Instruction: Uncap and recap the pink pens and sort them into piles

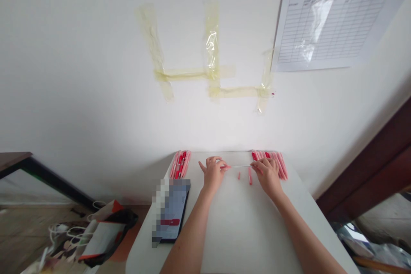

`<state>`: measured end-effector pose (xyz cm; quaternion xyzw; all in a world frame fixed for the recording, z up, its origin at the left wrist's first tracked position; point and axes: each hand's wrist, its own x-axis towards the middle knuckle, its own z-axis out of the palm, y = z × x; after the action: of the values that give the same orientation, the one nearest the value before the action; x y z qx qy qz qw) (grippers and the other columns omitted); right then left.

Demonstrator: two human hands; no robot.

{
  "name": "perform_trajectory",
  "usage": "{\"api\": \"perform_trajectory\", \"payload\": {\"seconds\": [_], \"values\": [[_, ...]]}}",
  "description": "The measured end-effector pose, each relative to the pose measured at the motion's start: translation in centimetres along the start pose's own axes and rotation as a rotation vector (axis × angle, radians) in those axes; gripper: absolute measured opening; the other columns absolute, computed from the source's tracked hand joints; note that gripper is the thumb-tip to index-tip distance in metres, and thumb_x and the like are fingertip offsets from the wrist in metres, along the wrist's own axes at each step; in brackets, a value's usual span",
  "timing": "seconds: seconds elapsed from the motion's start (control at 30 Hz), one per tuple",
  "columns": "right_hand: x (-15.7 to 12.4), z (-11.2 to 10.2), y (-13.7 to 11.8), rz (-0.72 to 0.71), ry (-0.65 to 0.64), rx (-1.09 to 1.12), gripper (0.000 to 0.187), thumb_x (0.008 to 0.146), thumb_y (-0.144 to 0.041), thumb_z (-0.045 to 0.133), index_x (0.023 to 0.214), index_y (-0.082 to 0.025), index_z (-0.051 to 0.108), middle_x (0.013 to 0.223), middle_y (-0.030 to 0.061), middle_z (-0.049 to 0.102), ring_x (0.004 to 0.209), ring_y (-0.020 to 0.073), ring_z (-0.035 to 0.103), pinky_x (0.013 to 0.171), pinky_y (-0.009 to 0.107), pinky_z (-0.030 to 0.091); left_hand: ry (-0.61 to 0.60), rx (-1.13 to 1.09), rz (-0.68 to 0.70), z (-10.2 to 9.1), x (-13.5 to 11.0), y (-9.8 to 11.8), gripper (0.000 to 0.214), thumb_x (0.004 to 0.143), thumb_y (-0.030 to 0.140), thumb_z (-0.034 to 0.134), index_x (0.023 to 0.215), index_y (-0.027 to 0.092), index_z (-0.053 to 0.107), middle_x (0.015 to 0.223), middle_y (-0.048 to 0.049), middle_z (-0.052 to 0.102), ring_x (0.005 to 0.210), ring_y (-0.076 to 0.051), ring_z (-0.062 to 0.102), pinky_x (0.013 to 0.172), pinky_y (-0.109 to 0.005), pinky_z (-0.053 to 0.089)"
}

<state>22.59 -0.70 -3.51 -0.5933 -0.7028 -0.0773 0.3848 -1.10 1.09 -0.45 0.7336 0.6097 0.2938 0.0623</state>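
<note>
— Where to look for moving room?
— Lower middle of the frame: a broad open stretch of white tabletop (245,222) between the forearms (196,227), down to the bottom edge.
— And along the far edge?
— Tighter. Close up to the white wall (80,60), with a bundle of pink and red sticks (180,165) at the left corner and a wider bundle (282,167) at the right, partly behind the right hand (269,174).
— Left edge?
— Taken up by a phone (175,214), partly pixelated.
— Hands?
— Pinching on both sides, just below the frame's centre: a pink piece (227,167) in the left hand (214,173), one end of a thin pale rod (241,166) in the right. Cannot make out any join between rod and pink piece. Nearby, a short pink bit (239,176) and a longer pink tube (250,177).
— Beyond?
— Yellowed tape (212,47) at upper middle, a printed sheet (334,30) at upper right, dark wood (369,167) at the right edge, bags (102,239) and white cables (75,235) at lower left.
</note>
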Motion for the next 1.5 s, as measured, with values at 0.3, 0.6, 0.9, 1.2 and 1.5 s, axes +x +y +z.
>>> {"api": "perform_trajectory", "payload": {"seconds": [0.3, 0.6, 0.9, 1.2, 1.5], "values": [[0.0, -0.2, 1.0, 0.13, 0.024, 0.057, 0.03, 0.095, -0.042, 0.045, 0.097, -0.028, 0.072, 0.099, 0.0075, 0.063, 0.101, 0.0271, 0.048, 0.092, 0.047, 0.038, 0.062, -0.016, -0.119, -0.7, 0.5, -1.0, 0.006, 0.086, 0.033, 0.065, 0.087, 0.029, 0.07, 0.118, -0.0023, 0.064, 0.124, -0.026, 0.046, 0.107, -0.08, 0.008], [0.0, 0.4, 0.5, 0.118, -0.072, -0.001, 0.026, 0.092, -0.039, 0.049, 0.091, -0.029, 0.072, 0.093, 0.0054, 0.064, 0.102, 0.0282, 0.05, 0.097, 0.054, 0.032, 0.029, 0.092, -0.073, 0.4, -0.4, 0.1, 0.013, 0.089, 0.037, 0.059, 0.091, 0.028, 0.069, 0.117, -0.0048, 0.063, 0.123, -0.028, 0.046, 0.107, -0.08, 0.014], [0.0, -0.1, 1.2, 0.226, -0.004, -0.03, 0.03, 0.092, -0.038, 0.045, 0.094, -0.027, 0.072, 0.096, 0.0075, 0.065, 0.106, 0.0298, 0.049, 0.102, 0.059, 0.027, 0.146, 0.335, -0.102, 3.6, -3.6, 4.7, 0.026, 0.097, 0.023, 0.038, 0.103, 0.015, 0.063, 0.109, -0.0125, 0.063, 0.124, -0.03, 0.048, 0.111, -0.075, 0.015], [0.0, -0.8, 2.0, 0.264, 0.07, -0.017, 0.032, 0.092, -0.04, 0.044, 0.095, -0.026, 0.072, 0.094, 0.0087, 0.064, 0.102, 0.0297, 0.048, 0.099, 0.057, 0.031, 0.203, 0.358, -0.084, 3.0, -2.2, 3.3, 0.032, 0.099, 0.023, 0.032, 0.098, 0.016, 0.063, 0.105, -0.011, 0.065, 0.124, -0.029, 0.049, 0.112, -0.075, 0.005], [2.1, -1.3, -0.3, -0.016, -0.219, 0.006, 0.026, 0.092, -0.031, 0.045, 0.089, -0.03, 0.071, 0.095, 0.0066, 0.066, 0.101, 0.0283, 0.049, 0.098, 0.057, 0.031, 0.203, 0.402, -0.168, 2.3, -0.1, 0.6, 0.03, 0.097, 0.025, 0.036, 0.102, 0.017, 0.064, 0.106, -0.0124, 0.065, 0.124, -0.03, 0.047, 0.109, -0.079, 0.008]]}}
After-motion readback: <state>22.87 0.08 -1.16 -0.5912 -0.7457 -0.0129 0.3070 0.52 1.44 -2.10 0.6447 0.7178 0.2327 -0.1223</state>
